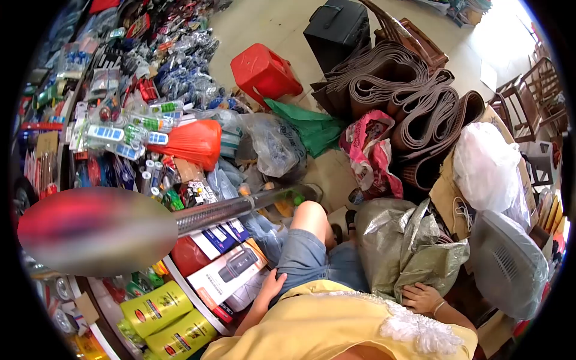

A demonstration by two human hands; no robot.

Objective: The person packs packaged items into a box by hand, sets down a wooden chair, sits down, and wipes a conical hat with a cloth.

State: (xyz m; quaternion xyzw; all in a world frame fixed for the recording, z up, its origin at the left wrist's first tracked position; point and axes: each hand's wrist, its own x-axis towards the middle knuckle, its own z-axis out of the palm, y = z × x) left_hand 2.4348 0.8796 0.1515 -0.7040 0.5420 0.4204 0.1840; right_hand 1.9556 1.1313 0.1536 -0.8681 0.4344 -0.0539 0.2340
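My left hand [271,285] lies on the denim shorts [306,258] at my thigh, fingers loosely extended and holding nothing. Beside it is a white and orange box [228,271] with a dark device pictured on it. My right hand [422,298] rests with fingers apart against the lower edge of a silvery-green woven plastic sack [393,240]. What the sack contains is hidden. Below the box, two yellow-green bottles [168,324] lie on their sides.
Packed goods [138,120] fill the left side. A metal tube [222,213] crosses in front of me. Ahead stand a red jerrycan [264,72], a black case [336,30] and a folded brown roll [414,90]. At right are a white bag [487,159] and a plastic-wrapped grey item [507,264].
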